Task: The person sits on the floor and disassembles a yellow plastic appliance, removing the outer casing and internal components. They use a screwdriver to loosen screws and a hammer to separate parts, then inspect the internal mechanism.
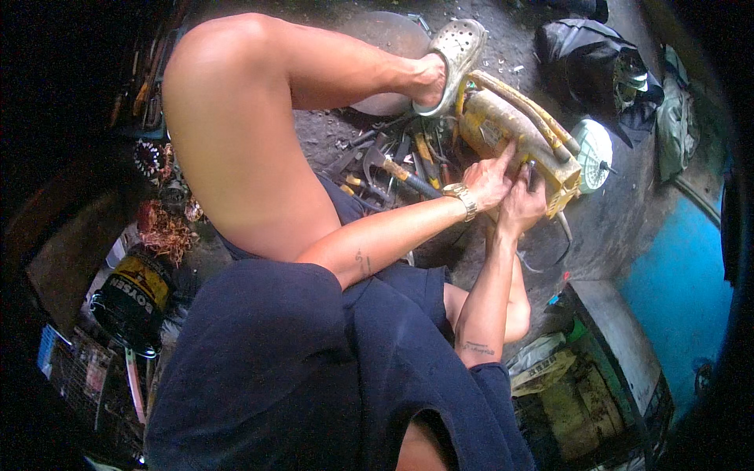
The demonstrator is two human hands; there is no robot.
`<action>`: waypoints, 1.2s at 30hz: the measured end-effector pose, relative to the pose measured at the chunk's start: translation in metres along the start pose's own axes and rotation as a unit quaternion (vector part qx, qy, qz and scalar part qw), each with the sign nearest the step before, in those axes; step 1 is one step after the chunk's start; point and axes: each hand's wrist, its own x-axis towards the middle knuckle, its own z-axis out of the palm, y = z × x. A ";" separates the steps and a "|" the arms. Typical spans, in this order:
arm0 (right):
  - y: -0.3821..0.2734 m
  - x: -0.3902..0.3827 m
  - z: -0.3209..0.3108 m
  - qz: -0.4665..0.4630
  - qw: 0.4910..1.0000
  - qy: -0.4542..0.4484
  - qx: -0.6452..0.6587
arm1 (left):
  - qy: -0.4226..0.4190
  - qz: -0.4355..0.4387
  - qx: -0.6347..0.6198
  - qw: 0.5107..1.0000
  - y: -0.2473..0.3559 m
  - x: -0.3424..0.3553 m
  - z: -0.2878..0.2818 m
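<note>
A worn, dirty yellow machine housing (495, 118) with a long tubular handle lies tilted beside my foot in a pale clog (454, 55). My left hand (487, 180), a gold-coloured watch at its wrist, rests on the housing, index finger stretched onto it and the others partly curled. Just right of it, my right hand (525, 202) is closed around a small dark and metal piece (532, 168) at the housing's side, too small to name. A hammer (400, 171) and several hand tools lie on the dirty floor left of my hands.
A white round ribbed part (591, 153) stands right of the machine, near black bags (577, 63). A metal disc (369, 47) lies behind my leg. Tangled copper wire (169, 231) and a black bucket (126, 302) are at left. A blue panel (671, 282) and metal box (605, 330) are at right.
</note>
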 end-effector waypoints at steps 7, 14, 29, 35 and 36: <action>0.017 -0.001 -0.002 -0.041 0.999 -0.012 0.013 | 0.086 0.020 0.014 0.996 -0.003 -0.022 0.013; 0.011 0.006 0.008 -0.057 0.997 0.004 -0.049 | 0.145 -0.187 -0.033 0.971 -0.069 -0.012 0.037; 0.001 -0.003 0.005 0.017 1.000 -0.001 0.003 | 0.090 -0.131 0.088 0.983 -0.008 0.065 -0.036; -0.001 -0.007 0.012 -0.003 1.000 0.026 0.007 | 0.031 -0.059 0.064 0.996 -0.043 0.086 -0.029; -0.001 -0.007 0.011 0.003 1.000 0.024 0.004 | 0.023 -0.052 0.044 0.997 -0.044 0.084 -0.029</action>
